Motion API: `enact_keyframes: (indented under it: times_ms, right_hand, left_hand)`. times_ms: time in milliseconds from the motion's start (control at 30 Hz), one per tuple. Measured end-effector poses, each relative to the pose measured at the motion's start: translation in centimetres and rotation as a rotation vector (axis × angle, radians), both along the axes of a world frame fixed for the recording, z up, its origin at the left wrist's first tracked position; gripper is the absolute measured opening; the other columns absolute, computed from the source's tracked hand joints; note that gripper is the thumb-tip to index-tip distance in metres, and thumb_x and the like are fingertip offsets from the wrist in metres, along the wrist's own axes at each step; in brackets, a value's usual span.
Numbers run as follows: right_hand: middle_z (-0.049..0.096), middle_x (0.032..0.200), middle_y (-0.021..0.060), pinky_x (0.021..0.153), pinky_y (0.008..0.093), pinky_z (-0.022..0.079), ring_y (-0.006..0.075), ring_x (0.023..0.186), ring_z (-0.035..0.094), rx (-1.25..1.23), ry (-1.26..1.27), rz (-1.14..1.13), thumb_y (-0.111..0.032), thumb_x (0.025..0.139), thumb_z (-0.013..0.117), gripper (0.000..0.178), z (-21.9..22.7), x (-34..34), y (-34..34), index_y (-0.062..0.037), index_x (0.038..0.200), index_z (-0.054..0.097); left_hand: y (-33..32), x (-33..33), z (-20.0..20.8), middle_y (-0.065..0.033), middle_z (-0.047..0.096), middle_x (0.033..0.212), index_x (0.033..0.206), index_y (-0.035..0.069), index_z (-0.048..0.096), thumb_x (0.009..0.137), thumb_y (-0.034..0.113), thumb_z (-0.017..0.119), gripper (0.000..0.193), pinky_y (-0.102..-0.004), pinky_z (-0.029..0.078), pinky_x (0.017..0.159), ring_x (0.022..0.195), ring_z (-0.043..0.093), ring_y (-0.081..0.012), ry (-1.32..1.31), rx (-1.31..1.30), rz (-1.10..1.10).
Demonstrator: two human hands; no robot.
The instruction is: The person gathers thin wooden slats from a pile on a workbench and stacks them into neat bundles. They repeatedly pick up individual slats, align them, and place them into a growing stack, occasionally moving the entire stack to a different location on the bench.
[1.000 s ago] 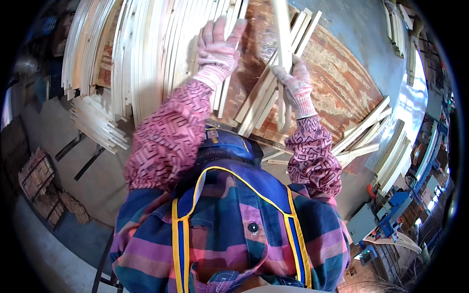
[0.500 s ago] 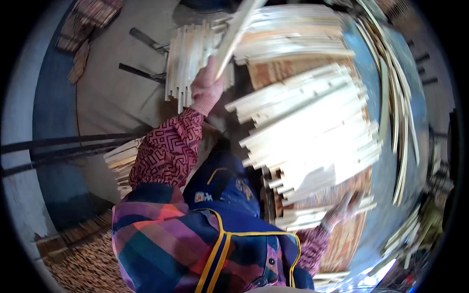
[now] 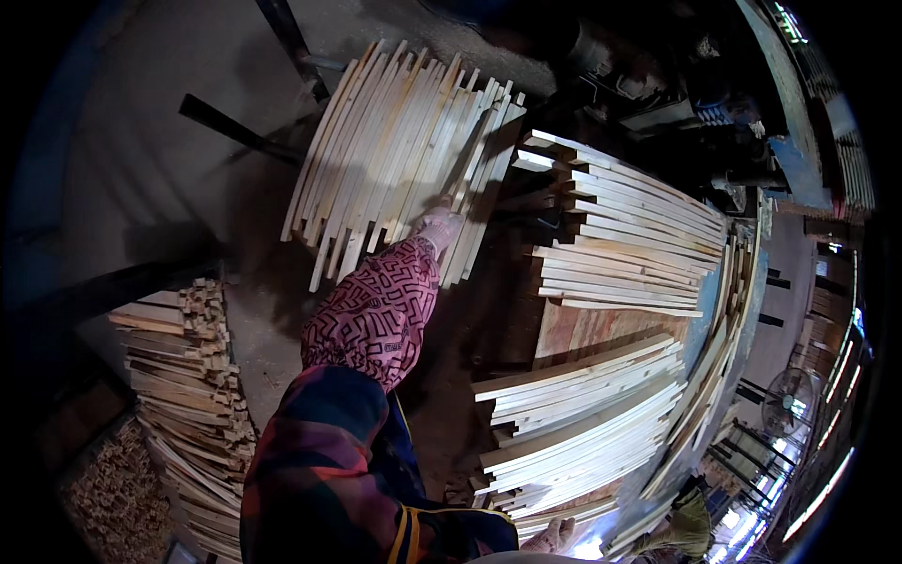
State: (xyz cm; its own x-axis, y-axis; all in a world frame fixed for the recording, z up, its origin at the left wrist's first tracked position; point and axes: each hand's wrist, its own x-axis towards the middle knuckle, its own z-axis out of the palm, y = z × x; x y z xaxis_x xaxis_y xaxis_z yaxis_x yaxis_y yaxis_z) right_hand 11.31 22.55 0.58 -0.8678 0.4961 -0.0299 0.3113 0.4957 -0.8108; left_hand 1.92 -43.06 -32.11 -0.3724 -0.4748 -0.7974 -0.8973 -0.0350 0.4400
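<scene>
My left hand reaches out over a layer of pale wooden strips at the upper left. Its fingers are closed round the near end of a wooden strip, which lies along the layer's right side. Only a small part of my right hand shows at the lower edge, beside the near pile of strips on the bench; how its fingers are set is unclear. Farther up the bench lies another group of strips, their left ends uneven.
A brown board shows between the bench piles. Long thin slats run along the bench's right side. Stacked wood stands at the lower left. Dark metal bars stick out beside the left layer. A fan stands at far right.
My view has swung to the left. My left hand has brought the raised strip down onto the left layer. My right hand has shifted to the lower edge of the view.
</scene>
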Motion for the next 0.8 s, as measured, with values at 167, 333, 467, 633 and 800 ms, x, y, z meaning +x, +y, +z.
enact_keyframes:
  times_ms: [167, 333, 467, 633, 800]
  right_hand:
    - [0.057, 0.122, 0.0190, 0.102, 0.0366, 0.039, 0.0256, 0.115, 0.052, 0.037, -0.022, 0.035, -0.010, 0.087, 0.058, 0.056, 0.3, 2.9, -2.3, 0.0098, 0.137, 0.043]
    - [0.061, 0.109, 0.0151, 0.094, 0.0326, 0.042, 0.0224, 0.103, 0.055, 0.286, -0.315, 0.034, -0.015, 0.085, 0.061, 0.049, 1.7, 2.7, -4.4, 0.0122, 0.125, 0.052]
    - [0.069, 0.095, 0.0188, 0.075, 0.0382, 0.050, 0.0265, 0.082, 0.064, 0.684, -0.426, -0.096, -0.035, 0.088, 0.057, 0.048, 3.6, 5.3, -7.8, 0.0005, 0.120, 0.061]
    - [0.062, 0.124, 0.0215, 0.092, 0.0427, 0.049, 0.0355, 0.113, 0.062, 0.675, -0.782, -0.472, -0.060, 0.080, 0.064, 0.083, 2.1, 8.9, -3.2, -0.0052, 0.140, 0.046]
    - [0.048, 0.141, 0.0284, 0.105, 0.0398, 0.041, 0.0380, 0.133, 0.047, 0.301, -0.802, -0.575, -0.067, 0.077, 0.067, 0.105, 0.9, 12.5, -4.9, 0.0023, 0.148, 0.031]
  left_hand:
    - [-3.2, -3.0, 1.3, -0.0085, 0.018, 0.162, 0.149, 0.029, 0.037, 0.102, 0.030, 0.037, 0.047, -0.0634, 0.049, 0.092, 0.140, 0.037, -0.0348, -0.065, -0.196, -0.539]
    - [-6.1, -4.7, -3.5, -0.0187, 0.031, 0.155, 0.145, 0.023, 0.043, 0.103, 0.029, 0.037, 0.042, -0.0681, 0.048, 0.090, 0.134, 0.044, -0.0388, 0.011, -0.455, -0.810]
    - [-6.7, -5.7, -1.7, -0.0220, 0.036, 0.151, 0.144, 0.014, 0.042, 0.102, 0.030, 0.041, 0.045, -0.0589, 0.045, 0.095, 0.131, 0.046, -0.0387, 0.238, -0.475, -0.872]
    - [-6.7, 4.6, 6.1, -0.0261, 0.042, 0.145, 0.143, 0.002, 0.041, 0.100, 0.033, 0.047, 0.053, -0.0473, 0.042, 0.102, 0.128, 0.049, -0.0387, 0.386, -0.212, -0.339]
    - [-3.7, 18.5, 10.9, -0.0270, 0.045, 0.144, 0.145, -0.004, 0.038, 0.099, 0.031, 0.052, 0.060, -0.0400, 0.040, 0.105, 0.126, 0.051, -0.0370, 0.288, -0.449, -0.189]
